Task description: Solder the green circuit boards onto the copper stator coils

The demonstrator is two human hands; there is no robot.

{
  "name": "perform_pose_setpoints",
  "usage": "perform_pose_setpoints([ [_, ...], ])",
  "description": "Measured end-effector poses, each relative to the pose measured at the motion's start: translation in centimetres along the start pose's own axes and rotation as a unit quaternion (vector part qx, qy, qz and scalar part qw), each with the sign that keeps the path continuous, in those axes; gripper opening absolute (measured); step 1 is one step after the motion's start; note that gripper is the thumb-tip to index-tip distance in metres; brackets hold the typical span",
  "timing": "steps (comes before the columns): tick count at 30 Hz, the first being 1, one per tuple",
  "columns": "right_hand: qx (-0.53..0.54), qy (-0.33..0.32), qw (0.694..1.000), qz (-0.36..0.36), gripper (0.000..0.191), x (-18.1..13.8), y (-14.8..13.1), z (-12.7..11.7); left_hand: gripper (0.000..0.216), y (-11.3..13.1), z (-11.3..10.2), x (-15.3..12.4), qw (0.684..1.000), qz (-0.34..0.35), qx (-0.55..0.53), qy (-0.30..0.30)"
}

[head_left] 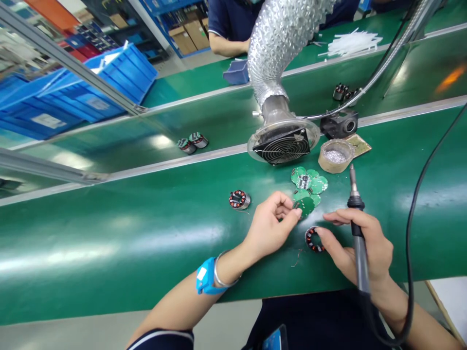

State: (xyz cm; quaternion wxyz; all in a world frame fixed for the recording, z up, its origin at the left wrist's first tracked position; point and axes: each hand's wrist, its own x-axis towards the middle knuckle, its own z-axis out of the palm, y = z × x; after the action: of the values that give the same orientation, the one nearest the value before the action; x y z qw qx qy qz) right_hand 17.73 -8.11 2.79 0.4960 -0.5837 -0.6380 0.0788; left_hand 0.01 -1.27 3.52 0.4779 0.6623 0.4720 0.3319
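My left hand [272, 221] has its thumb and fingers closed at the edge of a round green circuit board [306, 206]. This board lies at the near side of a small pile of similar boards [317, 184]. A soldering iron [359, 248] rests between the fingers of my right hand [365, 243], its tip pointing up and away from me. With the same hand's thumb I touch a motor stator [313, 239] with dark and copper-coloured windings, which is partly covered by the thumb. Another stator [239, 199] stands to the left of my left hand.
A fume extractor [282, 143] hangs over the bench from a silver duct. Behind the boards are a round solder tin [334, 155] and a black iron holder [339, 125]. Two stators [192, 143] sit on the conveyor. The iron's cable [410, 228] loops at right. A co-worker's arm [228, 46] is opposite.
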Motion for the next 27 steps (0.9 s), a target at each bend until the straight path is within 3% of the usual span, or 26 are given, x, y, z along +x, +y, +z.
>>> perform_pose_setpoints([
  [4,0.087,0.029,0.994,0.057,0.049,-0.3,-1.6,1.3,0.010,1.2,1.7,-1.8,0.964,0.249,0.073,0.055],
  [7,0.107,0.025,0.993,0.039,0.052,-0.2,-1.3,0.4,0.013,1.3,1.4,-1.9,0.945,0.308,0.106,0.033],
  [9,0.068,-0.058,0.996,-0.008,0.054,0.4,-0.7,-1.1,0.018,1.0,0.4,-1.5,0.951,0.281,0.129,-0.012],
  [10,0.041,-0.132,0.990,-0.040,0.052,0.7,-0.4,-1.8,0.025,0.9,-0.3,-1.3,0.958,0.246,0.136,-0.046],
  [13,-0.015,-0.349,0.931,-0.109,0.053,1.8,-0.1,-3.2,0.039,0.2,-1.5,-0.9,0.976,0.089,0.117,-0.163],
  [16,-0.027,-0.443,0.886,-0.133,0.063,2.3,-0.4,-3.2,0.021,-0.6,-1.4,-1.0,0.973,-0.022,0.069,-0.220],
  [18,-0.009,-0.444,0.886,-0.130,0.064,2.1,-0.3,-2.8,0.012,-1.2,-1.1,-1.2,0.974,-0.048,0.041,-0.216],
  [21,0.004,-0.380,0.919,-0.104,0.057,1.3,0.5,-2.8,0.011,-2.2,-1.0,-1.4,0.981,-0.057,-0.003,-0.183],
  [24,-0.002,-0.294,0.951,-0.092,0.049,0.2,1.3,-2.9,0.011,-3.0,-1.1,-1.2,0.986,-0.031,-0.048,-0.156],
  [27,0.023,-0.273,0.957,-0.096,0.046,-0.4,1.5,-2.5,0.016,-3.4,-0.9,-0.6,0.977,0.009,-0.115,-0.177],
])
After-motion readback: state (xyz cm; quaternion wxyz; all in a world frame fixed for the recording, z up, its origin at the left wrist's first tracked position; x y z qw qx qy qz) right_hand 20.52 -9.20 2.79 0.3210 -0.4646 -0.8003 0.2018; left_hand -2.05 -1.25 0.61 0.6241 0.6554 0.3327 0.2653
